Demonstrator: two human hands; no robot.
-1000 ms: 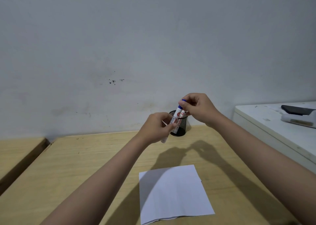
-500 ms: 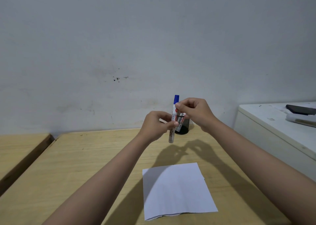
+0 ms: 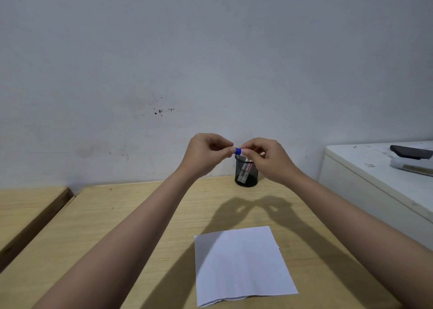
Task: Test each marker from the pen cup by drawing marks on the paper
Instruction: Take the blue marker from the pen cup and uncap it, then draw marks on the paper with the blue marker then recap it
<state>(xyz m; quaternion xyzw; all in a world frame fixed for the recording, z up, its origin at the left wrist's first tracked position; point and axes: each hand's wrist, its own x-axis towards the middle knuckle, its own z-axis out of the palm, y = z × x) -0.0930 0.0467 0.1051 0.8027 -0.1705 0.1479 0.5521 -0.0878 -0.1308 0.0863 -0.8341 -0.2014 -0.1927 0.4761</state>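
Blue-capped marker [image 3: 238, 151]: held in the air between both hands, just above the rim of the pen cup [image 3: 246, 172]. Only the blue cap shows between the fingertips; the barrel is hidden inside the right hand [image 3: 269, 161]. Any print on it cannot be read.

Pen cup: black mesh, upright near the far edge of the wooden table [image 3: 131, 215], close to the wall [image 3: 210, 50]. At least one more marker stands in it, white with a red part; its label is too small to read.

Paper [image 3: 241, 264]: white sheet lying flat on the table, nearer the camera than the cup and well apart from it; no marks visible. Arm shadows fall across its left part.

Right of the table: a white cabinet top [image 3: 365, 158] carrying a dark flat object [image 3: 411, 151].

Left hand [image 3: 203, 155]: thumb and forefinger pinched on the cap end. Right hand: fingers closed around the marker body. Both forearms extended forward, hands meeting in front of the cup and partly blocking its rim.
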